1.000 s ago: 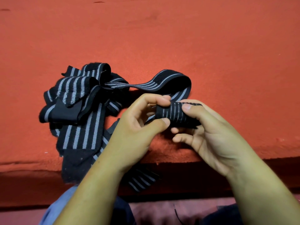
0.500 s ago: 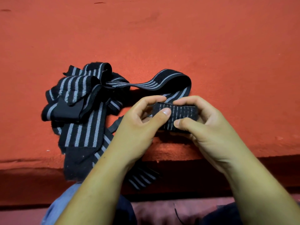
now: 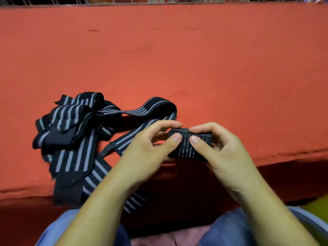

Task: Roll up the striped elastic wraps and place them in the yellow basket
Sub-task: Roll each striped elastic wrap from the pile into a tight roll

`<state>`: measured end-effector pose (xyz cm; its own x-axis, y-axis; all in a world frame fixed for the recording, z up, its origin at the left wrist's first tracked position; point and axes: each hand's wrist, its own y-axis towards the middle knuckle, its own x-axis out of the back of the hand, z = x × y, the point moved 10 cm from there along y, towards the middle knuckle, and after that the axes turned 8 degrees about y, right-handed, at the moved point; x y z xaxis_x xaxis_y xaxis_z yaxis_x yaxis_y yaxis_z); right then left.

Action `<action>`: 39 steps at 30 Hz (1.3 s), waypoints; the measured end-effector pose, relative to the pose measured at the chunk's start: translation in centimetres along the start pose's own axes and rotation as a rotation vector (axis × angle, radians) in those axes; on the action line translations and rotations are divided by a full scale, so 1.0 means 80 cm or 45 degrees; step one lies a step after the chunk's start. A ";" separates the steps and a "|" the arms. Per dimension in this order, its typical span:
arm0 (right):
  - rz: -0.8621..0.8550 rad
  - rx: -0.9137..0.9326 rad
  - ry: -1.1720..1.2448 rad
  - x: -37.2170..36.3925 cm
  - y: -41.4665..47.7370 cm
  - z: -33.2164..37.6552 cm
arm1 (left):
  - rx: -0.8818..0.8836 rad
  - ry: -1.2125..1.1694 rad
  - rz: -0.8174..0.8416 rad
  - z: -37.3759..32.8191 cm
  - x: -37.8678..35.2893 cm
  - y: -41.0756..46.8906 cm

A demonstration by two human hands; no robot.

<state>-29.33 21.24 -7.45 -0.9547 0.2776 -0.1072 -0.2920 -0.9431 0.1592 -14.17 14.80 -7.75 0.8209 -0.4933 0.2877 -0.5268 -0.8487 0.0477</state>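
Roll [image 3: 186, 151] is pinched by left hand [image 3: 147, 153] and right hand [image 3: 227, 153], fingers curled behind, thumbs in front; loose wraps [image 3: 71, 135] lie left of fingers.

You are wearing the only camera on your head, and its wide-angle lens is looking forward and steeply down across the red surface [image 3: 195, 68], bending its near edge and taking in a thin strip of metal bars [image 3: 124, 0] at the very top. It is sitting close enough that your left hand [image 3: 147, 157] and right hand [image 3: 225, 153], both pinching the rolled wrap [image 3: 190, 148], are filling the lower middle of the view, while your forearms are running up from the bottom edge over your blue trousers [image 3: 229, 228].
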 end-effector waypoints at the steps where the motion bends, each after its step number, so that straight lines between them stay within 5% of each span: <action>1: -0.006 -0.006 -0.032 0.009 -0.007 0.008 | -0.023 0.046 0.006 -0.010 -0.008 -0.001; 7: 0.080 -0.100 -0.224 0.078 -0.054 0.066 | -0.178 0.131 0.175 -0.072 -0.083 -0.015; 19: 0.502 -0.535 -1.215 0.227 -0.134 0.160 | -0.514 0.188 0.560 -0.179 -0.272 -0.044; 24: 0.362 -0.644 -1.195 0.296 -0.159 0.172 | -0.555 0.143 0.643 -0.203 -0.339 -0.041; 29: 0.095 -0.779 -1.365 0.400 -0.173 0.177 | -0.525 0.409 0.543 -0.183 -0.368 -0.032; 32: -0.103 -1.001 -1.552 0.483 -0.194 0.162 | -0.621 0.628 0.477 -0.176 -0.377 -0.043; 39: -0.214 -1.473 -1.736 0.588 -0.241 0.085 | -0.654 0.602 0.491 -0.170 -0.384 -0.041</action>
<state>-69.03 53.71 -8.86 -0.4660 -0.2502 0.8487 -0.7679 -0.3621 -0.5284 -40.68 35.34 -3.77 0.4401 -0.5037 0.7433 -0.8849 -0.3841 0.2637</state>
